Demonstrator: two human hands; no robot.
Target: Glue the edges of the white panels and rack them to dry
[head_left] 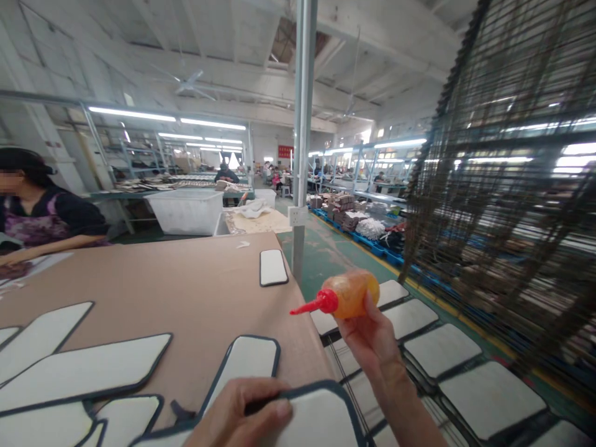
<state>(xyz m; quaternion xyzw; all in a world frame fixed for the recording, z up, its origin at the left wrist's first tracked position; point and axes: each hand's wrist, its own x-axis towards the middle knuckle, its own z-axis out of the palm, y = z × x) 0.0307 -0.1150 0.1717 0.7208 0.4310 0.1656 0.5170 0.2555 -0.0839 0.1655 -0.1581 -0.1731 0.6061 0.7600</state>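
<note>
Your right hand [367,335] clamped round squeeze bottle [349,295], long axis crosswise, nozzle [310,306] pointing left, beyond dark-edged panel [321,419]; left hand [244,410] apparently pinching panel's left edge, underside hidden.

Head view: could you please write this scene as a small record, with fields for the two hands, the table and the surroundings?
Left hand: holds a flat white dark-edged panel near its edge
Right hand: holds a translucent orange-yellow plastic bottle, red pointed nozzle toward picture left
Table: flat brown top, bearing more white dark-edged panels
Right of table: rows of flat white pieces
Far left: another person, dark sleeve
</note>
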